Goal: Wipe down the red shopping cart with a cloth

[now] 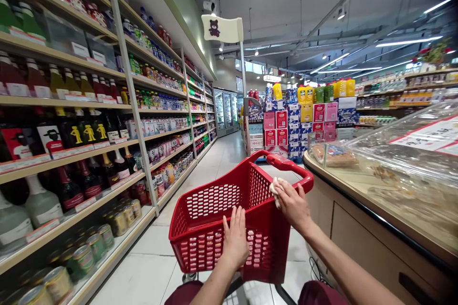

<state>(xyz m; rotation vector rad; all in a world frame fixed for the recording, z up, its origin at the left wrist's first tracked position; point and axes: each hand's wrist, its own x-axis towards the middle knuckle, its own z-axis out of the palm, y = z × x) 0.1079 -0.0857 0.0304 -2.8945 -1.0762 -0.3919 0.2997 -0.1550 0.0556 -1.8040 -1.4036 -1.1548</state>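
Wiping looked to be the step in hand: the right hand (291, 202) gripped a white cloth (275, 188) against the rim of the red shopping cart (270, 228), between shelves (64, 103) and surface (361, 243), while the left hand (236, 240) lay open on its side, and the next stroke called for steady bracing.

A bunched white cloth (275, 189) touches the upright red cart (274, 243).
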